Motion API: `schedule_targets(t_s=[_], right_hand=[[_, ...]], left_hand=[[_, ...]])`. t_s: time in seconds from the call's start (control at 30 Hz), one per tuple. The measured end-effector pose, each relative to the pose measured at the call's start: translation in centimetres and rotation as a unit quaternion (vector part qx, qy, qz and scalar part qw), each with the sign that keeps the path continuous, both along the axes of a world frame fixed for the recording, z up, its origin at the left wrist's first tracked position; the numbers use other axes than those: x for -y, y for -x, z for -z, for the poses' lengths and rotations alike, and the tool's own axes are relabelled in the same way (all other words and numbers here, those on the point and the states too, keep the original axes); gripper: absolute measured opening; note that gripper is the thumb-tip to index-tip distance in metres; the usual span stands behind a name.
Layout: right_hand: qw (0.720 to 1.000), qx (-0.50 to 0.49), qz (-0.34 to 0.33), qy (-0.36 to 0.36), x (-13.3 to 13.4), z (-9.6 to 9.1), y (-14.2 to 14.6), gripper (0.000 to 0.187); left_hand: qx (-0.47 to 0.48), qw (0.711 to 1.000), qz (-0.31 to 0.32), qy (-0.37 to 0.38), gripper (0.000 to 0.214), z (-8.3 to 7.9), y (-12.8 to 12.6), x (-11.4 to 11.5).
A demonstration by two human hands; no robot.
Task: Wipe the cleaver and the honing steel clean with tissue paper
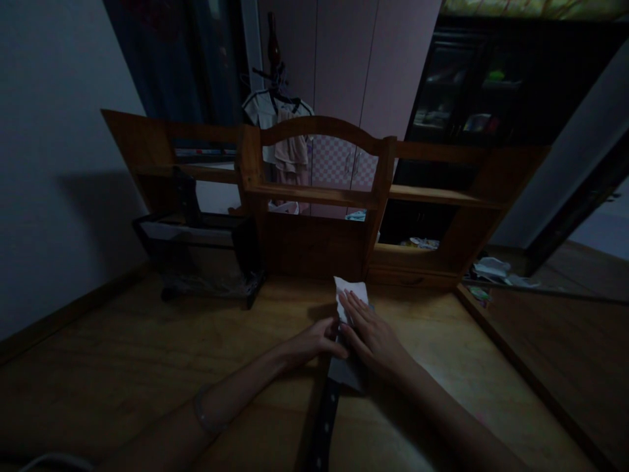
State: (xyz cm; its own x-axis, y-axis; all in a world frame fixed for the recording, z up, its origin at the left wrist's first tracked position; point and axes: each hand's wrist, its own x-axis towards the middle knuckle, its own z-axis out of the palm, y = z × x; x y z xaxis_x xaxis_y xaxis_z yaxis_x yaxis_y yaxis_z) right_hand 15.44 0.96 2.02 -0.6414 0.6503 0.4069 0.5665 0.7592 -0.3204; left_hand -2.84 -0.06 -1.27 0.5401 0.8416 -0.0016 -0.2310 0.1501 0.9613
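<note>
A white sheet that looks like paper or tissue (350, 286) lies over the far end of a flat grey piece (344, 375) on the wooden desk. My right hand (373, 335) rests on the sheet, its fingers stretched out flat. Curved round the left edge of the grey piece is my left hand (319, 339), thumb on the near side and fingers farther up. From the near end of the piece a dark strip with pale dots (324, 423) runs toward me. Dim light hides what exactly the grey piece is, and both hands cover its middle.
A wooden shelf unit (322, 195) stands along the desk's (236, 367) far side. On the left is a dark-framed box-like stand (196, 252). A raised wooden edge (521, 367) borders the desk on the right. A white cable (56, 459) lies at the lower left.
</note>
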Motion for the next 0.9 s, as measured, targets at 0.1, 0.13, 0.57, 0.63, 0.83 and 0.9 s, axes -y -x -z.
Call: schedule_targets(t_s=[0.1,0.13,0.57,0.63,0.83,0.9], right_hand=[[1.0,0.002,-0.018,0.01,0.5,-0.4,0.0,0.055],[1.0,0.005,-0.022,0.015,0.7,-0.6,-0.1,0.055],[0.994,0.004,-0.098,0.056,2.4,-1.7,0.0,0.042],[0.995,0.005,-0.09,0.053,2.0,-1.5,-0.2,0.043],[1.0,0.014,-0.025,0.001,0.1,-0.3,-0.5,0.049],[1.0,0.017,-0.01,-0.012,-0.3,-0.1,-0.6,0.05]], left_hand=[[0.0,1.0,-0.008,0.002,0.048,0.2,0.0,-0.1],[0.005,1.0,-0.011,0.004,0.047,0.2,0.0,-0.1],[0.063,0.997,-0.021,0.047,0.04,0.2,0.0,-0.2],[0.054,0.997,-0.021,0.042,0.047,-0.1,-0.1,0.0],[0.009,0.999,0.022,0.039,0.054,-0.8,-0.1,0.3],[-0.004,0.999,0.029,0.033,0.05,-0.7,-0.1,0.3]])
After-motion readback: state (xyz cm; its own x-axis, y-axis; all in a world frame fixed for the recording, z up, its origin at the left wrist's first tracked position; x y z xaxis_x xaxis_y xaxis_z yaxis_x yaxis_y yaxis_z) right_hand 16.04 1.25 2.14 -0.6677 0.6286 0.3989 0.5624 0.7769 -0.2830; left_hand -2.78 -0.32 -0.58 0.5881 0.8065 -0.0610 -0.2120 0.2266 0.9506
